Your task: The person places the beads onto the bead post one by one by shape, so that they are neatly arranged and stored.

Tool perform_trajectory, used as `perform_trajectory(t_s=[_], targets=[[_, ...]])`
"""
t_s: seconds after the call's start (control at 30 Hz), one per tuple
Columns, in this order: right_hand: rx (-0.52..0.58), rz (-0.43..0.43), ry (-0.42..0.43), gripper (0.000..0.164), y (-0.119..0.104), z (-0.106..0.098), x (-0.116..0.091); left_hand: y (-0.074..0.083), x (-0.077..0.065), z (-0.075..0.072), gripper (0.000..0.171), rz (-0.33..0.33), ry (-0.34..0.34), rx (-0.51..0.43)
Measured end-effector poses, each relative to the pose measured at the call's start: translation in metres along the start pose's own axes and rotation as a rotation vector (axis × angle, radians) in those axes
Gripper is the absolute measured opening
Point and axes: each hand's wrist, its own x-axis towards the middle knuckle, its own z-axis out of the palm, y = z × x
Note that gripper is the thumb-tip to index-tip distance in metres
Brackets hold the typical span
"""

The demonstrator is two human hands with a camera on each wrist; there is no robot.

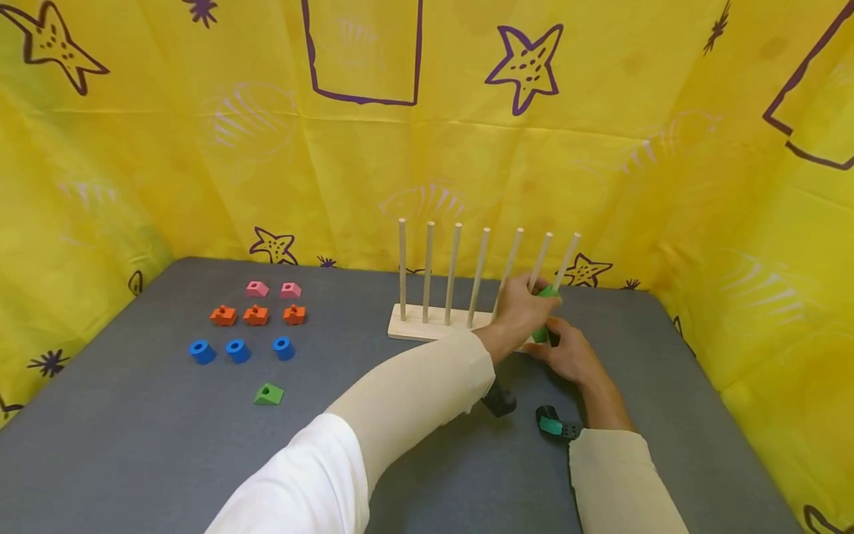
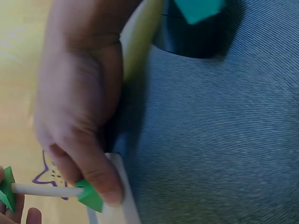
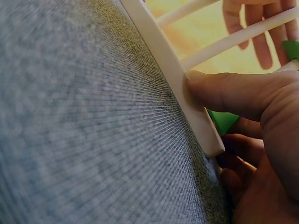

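A wooden peg stand (image 1: 437,330) with several upright dowels stands on the table. At its right end, my left hand (image 1: 519,310) holds a green block (image 1: 548,292) high on the last dowel. In the left wrist view this block (image 2: 7,189) has the dowel through it. Lower on the same dowel sits a second green block (image 2: 90,197), next to the base. My right hand (image 1: 572,353) grips the end of the base, its thumb on the wood in the right wrist view. Its other fingers are partly hidden behind the base and lower block.
On the left of the dark table (image 1: 133,430) lie two pink blocks (image 1: 290,290), three orange blocks (image 1: 256,316), three blue cylinders (image 1: 237,351) and one green block (image 1: 269,394). A yellow patterned cloth (image 1: 427,156) hangs behind and at both sides.
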Motion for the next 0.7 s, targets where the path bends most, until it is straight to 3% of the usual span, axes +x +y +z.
perform_trajectory(t_s=[0.33, 0.7], targets=[[0.009, 0.024, 0.006, 0.048, 0.000, 0.001, 0.000, -0.026, -0.002, 0.001, 0.017, 0.000, 0.019, 0.095], [0.000, 0.025, 0.003, 0.044, 0.001, 0.001, 0.001, -0.036, -0.004, 0.001, 0.017, -0.006, 0.044, 0.105]])
